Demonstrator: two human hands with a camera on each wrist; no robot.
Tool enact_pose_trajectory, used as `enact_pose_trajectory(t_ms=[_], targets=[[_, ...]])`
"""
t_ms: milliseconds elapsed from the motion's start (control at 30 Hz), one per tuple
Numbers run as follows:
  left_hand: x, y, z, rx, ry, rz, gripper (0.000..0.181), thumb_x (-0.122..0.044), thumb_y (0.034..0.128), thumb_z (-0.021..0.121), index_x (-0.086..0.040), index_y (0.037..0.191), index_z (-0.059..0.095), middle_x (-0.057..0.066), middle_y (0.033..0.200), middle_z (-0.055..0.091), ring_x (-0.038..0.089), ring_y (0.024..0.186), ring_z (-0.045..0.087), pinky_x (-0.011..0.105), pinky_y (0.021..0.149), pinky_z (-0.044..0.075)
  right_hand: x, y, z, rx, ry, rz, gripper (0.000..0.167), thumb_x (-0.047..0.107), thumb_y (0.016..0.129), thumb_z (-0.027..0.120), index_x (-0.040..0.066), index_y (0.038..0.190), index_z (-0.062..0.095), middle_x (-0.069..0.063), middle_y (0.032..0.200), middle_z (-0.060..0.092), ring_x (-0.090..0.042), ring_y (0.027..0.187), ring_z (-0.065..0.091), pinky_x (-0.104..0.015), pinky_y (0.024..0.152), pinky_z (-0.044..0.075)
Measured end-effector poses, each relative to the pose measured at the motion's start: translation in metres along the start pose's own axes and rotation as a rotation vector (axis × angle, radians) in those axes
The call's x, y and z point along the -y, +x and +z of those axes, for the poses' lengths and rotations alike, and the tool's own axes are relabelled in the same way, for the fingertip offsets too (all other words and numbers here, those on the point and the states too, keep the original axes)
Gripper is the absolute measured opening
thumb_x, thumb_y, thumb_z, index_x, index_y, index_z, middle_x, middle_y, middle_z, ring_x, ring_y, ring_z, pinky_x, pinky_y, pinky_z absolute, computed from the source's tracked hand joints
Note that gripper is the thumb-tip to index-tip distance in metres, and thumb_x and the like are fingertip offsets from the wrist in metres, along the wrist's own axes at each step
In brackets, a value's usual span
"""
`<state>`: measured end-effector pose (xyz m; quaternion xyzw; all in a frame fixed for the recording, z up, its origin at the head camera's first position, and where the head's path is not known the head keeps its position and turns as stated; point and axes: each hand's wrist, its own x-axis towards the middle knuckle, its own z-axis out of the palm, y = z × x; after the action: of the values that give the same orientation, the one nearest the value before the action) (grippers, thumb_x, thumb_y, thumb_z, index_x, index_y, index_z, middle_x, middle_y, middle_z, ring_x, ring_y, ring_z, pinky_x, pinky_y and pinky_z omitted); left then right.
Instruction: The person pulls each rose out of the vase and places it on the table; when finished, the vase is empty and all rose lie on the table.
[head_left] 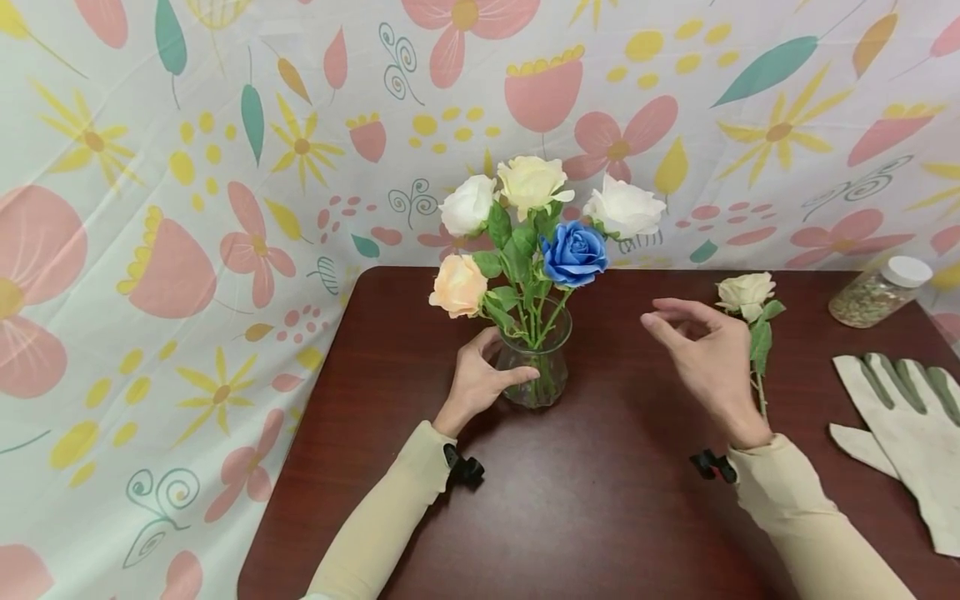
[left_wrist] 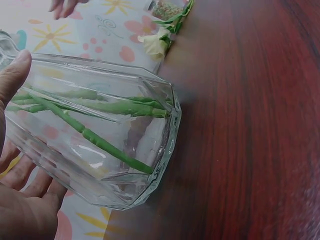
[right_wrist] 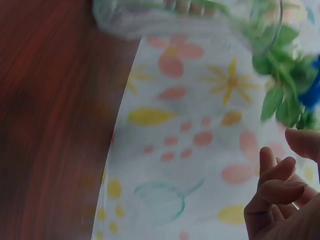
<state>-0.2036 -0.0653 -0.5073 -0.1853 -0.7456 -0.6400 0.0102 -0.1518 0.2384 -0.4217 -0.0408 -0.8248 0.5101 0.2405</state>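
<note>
Around a glass vase (head_left: 553, 382): your left hand (head_left: 483, 379), holding it with the thumb across the near side and the fingers behind; the vase stands upright on a brown table (head_left: 570, 517). Above that grip: five rose heads, several stems (left_wrist: 95, 140) visible inside the glass, namely a peach rose (head_left: 459, 286) leaning out over your hand, a left white rose (head_left: 468, 205), a cream rose (head_left: 532, 183) highest, a blue rose (head_left: 575, 252), and a right white rose (head_left: 625, 207) leaning away. Right of the grip, well apart: your right hand (head_left: 708, 362), raised, fingers bent, a narrow gap at the thumb, holding nothing. Just right of that hand: one loose rose (head_left: 746, 293), lying on the table, its stem end out of sight. Farther right: a lidded jar (head_left: 873, 298) and a work glove (head_left: 911, 442).

Hazards, as judged: outward-leaning heads probably make the vase top-heavy, so a loosened left grip or a knocked bloom could tip it; smooth glass could slide beneath your thumb; loosely gathered stems could swivel at the mouth; a low sweep of your right hand could drag the loose rose
</note>
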Motion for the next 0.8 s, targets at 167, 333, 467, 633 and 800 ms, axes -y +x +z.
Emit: enact_pose_trajectory(t_ms=[167,333,467,633,800], targets=[[0.0,0.0,0.0,0.002,-0.002,-0.009,0.071,-0.036,0.0807,0.1,-0.015,0.142,0.071,0.012,0.139,0.074,0.031,0.134,0.069,0.044,0.118,0.057,0.016,-0.007,0.02,0.063,0.076,-0.028,0.024,0.018,0.095,0.087,0.01,0.117,0.084,0.036,0.085,0.073,-0.003,0.065,0.058,-0.018,0.055,0.041],[0.002,0.0,0.0,0.002,-0.009,-0.003,0.073,-0.039,0.08,0.1,-0.014,0.142,0.071,0.013,0.139,0.074,0.031,0.133,0.07,0.043,0.117,0.057,0.028,-0.008,0.039,0.101,0.122,-0.042,0.022,0.018,0.096,0.087,0.009,0.116,0.085,0.031,0.085,0.074,-0.004,0.066,0.061,-0.018,0.057,0.045],[0.002,0.001,0.0,-0.001,-0.008,-0.003,0.072,-0.039,0.0802,0.1,-0.014,0.142,0.071,0.013,0.139,0.074,0.031,0.134,0.07,0.043,0.116,0.058,0.036,-0.006,0.054,0.097,0.145,-0.062,0.02,0.02,0.095,0.087,0.009,0.111,0.086,0.026,0.082,0.073,-0.005,0.065,0.06,-0.018,0.057,0.046],[0.002,0.001,0.0,-0.007,-0.011,-0.009,0.069,-0.031,0.0807,0.1,-0.013,0.141,0.071,0.013,0.139,0.074,0.031,0.133,0.07,0.045,0.115,0.058,0.042,-0.002,0.07,0.069,0.176,-0.057,0.018,0.023,0.094,0.088,0.009,0.105,0.088,0.023,0.08,0.073,-0.007,0.064,0.056,-0.021,0.055,0.042],[0.002,0.0,0.0,-0.005,-0.002,-0.001,0.072,-0.039,0.0803,0.1,-0.013,0.141,0.07,0.013,0.139,0.074,0.031,0.133,0.07,0.044,0.115,0.058,0.044,0.003,0.082,0.033,0.175,-0.028,0.017,0.025,0.094,0.088,0.008,0.098,0.087,0.023,0.078,0.072,-0.007,0.067,0.059,-0.021,0.057,0.043]])
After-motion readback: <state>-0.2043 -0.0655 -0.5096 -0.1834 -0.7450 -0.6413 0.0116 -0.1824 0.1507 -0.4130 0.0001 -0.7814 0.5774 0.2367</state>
